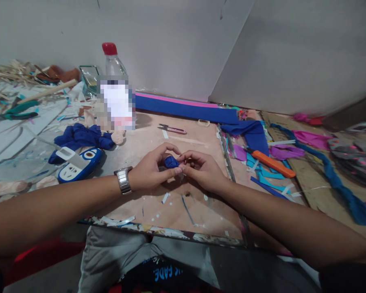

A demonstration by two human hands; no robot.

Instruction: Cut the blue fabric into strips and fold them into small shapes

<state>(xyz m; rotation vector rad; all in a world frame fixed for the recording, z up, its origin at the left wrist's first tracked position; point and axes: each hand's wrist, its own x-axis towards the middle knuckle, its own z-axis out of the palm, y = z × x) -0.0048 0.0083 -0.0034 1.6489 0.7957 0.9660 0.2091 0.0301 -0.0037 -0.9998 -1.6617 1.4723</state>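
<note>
One blue crumpled piece is held above the desk between the fingers of the left hand; those of the right hand are set narrow at its edge, where a grip cannot be confirmed. Shaping is judged to be in hand; steady support and a fine pinch are called for next. Counted outward: one pair of snips, one blue-and-white device, one red-capped bottle, one orange cutter.

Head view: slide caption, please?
Left hand holds a blue bundle, right hand at its edge, over a scrap-strewn worktop.
</note>
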